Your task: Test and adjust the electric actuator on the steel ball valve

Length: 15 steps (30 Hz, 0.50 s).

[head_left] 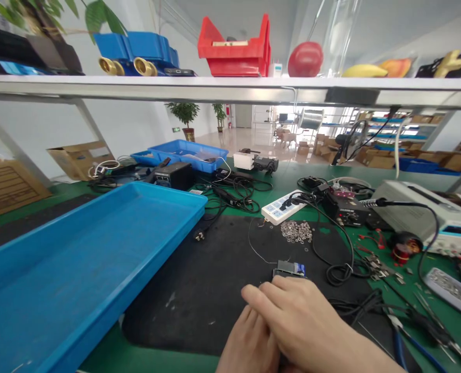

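Note:
Low in the middle of the view my right hand lies across my left hand. The right fingers are closed and point left over the left knuckles. The left hand is curled, its fingertips hidden below the right one. What either hand holds, if anything, cannot be seen. Just beyond the right knuckles is a small grey device with a blue part, partly covered by the hand. A thin wire curves on the black mat from the device toward the power strip.
A large blue tray fills the left. Small metal rings lie beside the strip. To the right are a soldering station, loose cables, pliers, tweezers and a parts tray. A shelf crosses above.

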### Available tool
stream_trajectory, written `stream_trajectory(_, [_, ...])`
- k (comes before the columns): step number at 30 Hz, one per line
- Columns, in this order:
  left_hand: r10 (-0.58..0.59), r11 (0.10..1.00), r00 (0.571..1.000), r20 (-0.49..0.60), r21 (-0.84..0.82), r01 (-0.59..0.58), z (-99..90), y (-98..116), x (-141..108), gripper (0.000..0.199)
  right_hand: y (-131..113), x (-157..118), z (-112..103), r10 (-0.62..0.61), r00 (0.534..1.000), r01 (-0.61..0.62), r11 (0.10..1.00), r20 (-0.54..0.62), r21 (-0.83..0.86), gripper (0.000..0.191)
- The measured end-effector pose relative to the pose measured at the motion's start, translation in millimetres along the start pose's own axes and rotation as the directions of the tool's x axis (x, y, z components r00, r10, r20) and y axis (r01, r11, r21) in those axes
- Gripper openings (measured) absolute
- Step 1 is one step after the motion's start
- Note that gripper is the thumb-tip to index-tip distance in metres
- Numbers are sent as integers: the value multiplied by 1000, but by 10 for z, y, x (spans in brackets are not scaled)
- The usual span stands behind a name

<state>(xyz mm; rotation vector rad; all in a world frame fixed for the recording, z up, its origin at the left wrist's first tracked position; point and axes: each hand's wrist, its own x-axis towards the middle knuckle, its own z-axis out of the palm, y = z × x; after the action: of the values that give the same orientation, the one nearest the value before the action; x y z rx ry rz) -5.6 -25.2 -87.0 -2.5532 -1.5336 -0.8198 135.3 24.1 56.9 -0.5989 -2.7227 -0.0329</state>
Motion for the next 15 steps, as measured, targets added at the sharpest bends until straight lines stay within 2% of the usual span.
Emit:
stream_trajectory(2, [36,999,999,11,-22,-36,-44,-11,32,65,-10,161,17,-12,999,15,999,48,-48,49])
stream_trajectory(6, [68,997,997,34,-44,-66,-254,-10,76,45,23,408,179,-24,997,28,998,79,-52,32])
stream_trajectory(8, [66,997,997,38,-45,-64,-385,5,90,41,43,433,229,1,995,-4,999,96,35,27])
stream_trajectory(10, [66,997,997,37,-46,-65,-495,26,106,39,47,401,205,72,992,-97,960,105,262,27])
stream_trajectory(11, [69,997,997,35,-46,-67,-536,36,116,38,42,379,170,130,985,-167,895,115,414,28])
stream_trajectory(12, [72,996,997,33,-47,-70,-566,44,129,38,32,362,126,198,970,-242,790,139,563,28])
stream_trajectory(13, [76,996,997,30,-46,-74,-586,51,143,38,20,356,82,266,947,-315,654,180,688,27])
stream_trajectory(15, [85,996,996,27,-43,-84,-605,59,174,38,-5,386,15,366,883,-427,364,295,828,15])
